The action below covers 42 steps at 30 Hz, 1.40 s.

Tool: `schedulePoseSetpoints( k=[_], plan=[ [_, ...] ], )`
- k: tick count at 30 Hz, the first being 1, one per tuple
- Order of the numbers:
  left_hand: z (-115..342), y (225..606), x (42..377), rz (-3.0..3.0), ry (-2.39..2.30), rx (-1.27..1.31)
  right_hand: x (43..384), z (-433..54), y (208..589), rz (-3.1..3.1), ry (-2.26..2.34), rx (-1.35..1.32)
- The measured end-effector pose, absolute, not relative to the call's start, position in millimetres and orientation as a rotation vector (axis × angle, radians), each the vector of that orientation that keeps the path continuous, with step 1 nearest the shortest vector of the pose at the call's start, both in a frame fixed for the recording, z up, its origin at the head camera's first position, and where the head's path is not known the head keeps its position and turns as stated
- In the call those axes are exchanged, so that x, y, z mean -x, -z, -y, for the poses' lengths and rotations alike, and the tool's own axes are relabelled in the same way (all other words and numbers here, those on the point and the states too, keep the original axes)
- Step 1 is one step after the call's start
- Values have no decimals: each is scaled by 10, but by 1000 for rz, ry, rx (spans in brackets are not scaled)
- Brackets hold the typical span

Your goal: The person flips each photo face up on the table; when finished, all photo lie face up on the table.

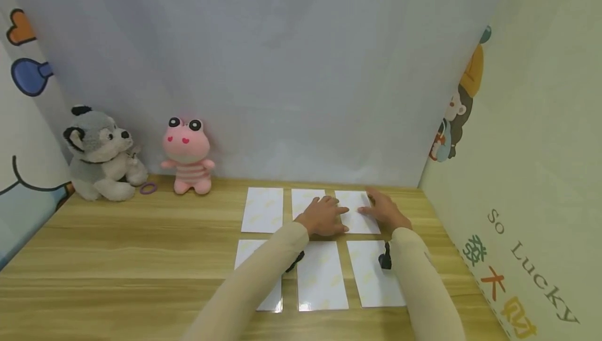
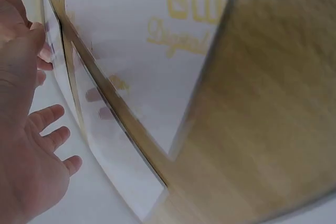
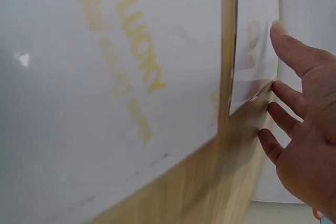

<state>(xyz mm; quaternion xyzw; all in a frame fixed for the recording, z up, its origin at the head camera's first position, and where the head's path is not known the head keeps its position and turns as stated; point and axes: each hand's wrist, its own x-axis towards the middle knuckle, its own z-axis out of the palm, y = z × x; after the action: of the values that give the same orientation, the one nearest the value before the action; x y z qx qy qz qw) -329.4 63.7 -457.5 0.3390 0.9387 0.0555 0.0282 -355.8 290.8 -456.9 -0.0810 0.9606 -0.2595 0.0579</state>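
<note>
Six white cards lie in two rows of three on the desk (image 1: 141, 247), and the work centres on the back-right card (image 1: 356, 222), which lies flat at the right end of the far row. The left hand (image 1: 326, 216) reaches across the back-middle card (image 1: 305, 200), its fingers spread toward the left edge of the back-right one; the right hand (image 1: 386, 211) is at the opposite edge, thumb over the white face and the other fingers along the side. Neither grip closes on anything: the fingers look straight or relaxed, and I can't tell how firmly they touch. The step in hand looks like setting or straightening this last card of the row, so that it lines up with the back-left card (image 1: 263, 210) and with the front-right card (image 1: 371, 273) nearer the person. The next move probably calls for a light, even nudge from both sides, keeping the gap between neighbours regular, then lifting both hands straight up. A dragging left hand or sleeve could shift the back-middle card or the front-left card (image 1: 249, 251), which the forearm partly covers.
</note>
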Motion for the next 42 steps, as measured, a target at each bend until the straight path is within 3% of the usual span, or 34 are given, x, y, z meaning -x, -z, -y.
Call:
schedulePoseSetpoints(
  k=[18,29,42],
  plan=[
    [-793,4661,3320,-2915,36,-1057,3656,-2853,4536,-2960,721,122],
    [-757,4741,3284,-2932,27,-994,3724,-2817,4610,-2942,749,201],
    [-782,4672,3220,-2940,41,-953,3807,-2902,4485,-2923,1206,254]
  ],
)
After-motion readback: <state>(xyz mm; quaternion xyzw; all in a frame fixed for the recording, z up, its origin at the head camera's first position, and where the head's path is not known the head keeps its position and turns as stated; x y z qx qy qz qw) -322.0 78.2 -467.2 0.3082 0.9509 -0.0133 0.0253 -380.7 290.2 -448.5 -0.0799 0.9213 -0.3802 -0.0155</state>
